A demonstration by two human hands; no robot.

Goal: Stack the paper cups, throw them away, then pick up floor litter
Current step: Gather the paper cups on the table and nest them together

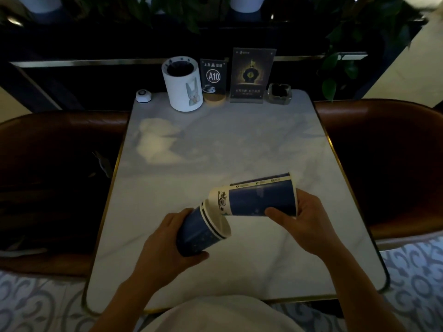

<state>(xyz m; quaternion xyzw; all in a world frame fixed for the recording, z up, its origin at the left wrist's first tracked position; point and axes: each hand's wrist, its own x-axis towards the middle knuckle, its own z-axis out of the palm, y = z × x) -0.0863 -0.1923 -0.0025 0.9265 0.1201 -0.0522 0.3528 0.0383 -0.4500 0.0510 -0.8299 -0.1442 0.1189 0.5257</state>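
I hold blue-and-white paper cups above the near half of the white marble table (215,149). My left hand (165,238) grips a nested stack of blue cups (199,233) lying sideways, its open rim facing right. My right hand (304,219) grips a second set of nested blue cups (259,197), tilted, with its narrow white end pointing into the left stack's rim. The two sets touch at the rim.
At the table's far edge stand a white call button (143,95), a white cylindrical holder with a rabbit picture (183,92), an A10 table sign (213,80), an acrylic menu stand (250,76) and a glass ashtray (279,93). Brown leather seats (388,164) flank both sides.
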